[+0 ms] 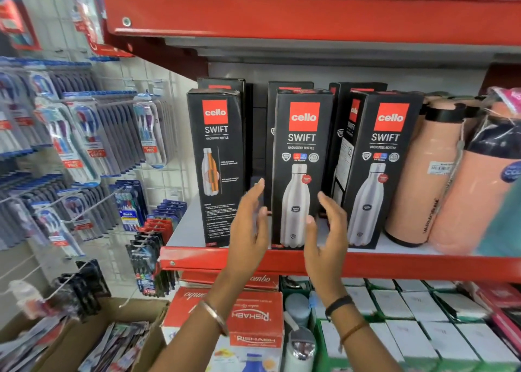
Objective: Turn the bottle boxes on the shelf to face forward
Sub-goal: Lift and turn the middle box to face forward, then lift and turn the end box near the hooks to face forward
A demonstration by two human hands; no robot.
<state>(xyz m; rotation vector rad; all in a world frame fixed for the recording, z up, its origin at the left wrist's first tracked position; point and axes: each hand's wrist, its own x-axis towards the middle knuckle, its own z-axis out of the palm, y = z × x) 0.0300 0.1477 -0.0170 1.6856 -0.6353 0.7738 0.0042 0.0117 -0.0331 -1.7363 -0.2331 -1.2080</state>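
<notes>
Two hands reach up at the red shelf edge (394, 264). Both are spread wide, fingers apart, holding nothing. Left hand (249, 228) sits just beside the left side of the middle Cello Swift box (300, 168); right hand (327, 230) is just beside its right side. That box stands upright near the shelf front, its bottle picture facing forward. Left box (217, 166) shows a side with small writing. Right box (380, 171) is turned a bit. More black boxes (287, 85) stand behind. Peach bottles (423, 174) stand farther right.

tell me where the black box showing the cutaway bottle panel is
Leftmost in the front row on the white shelf, the black cutaway-panel box stands upright, just left of the left hand.
</notes>
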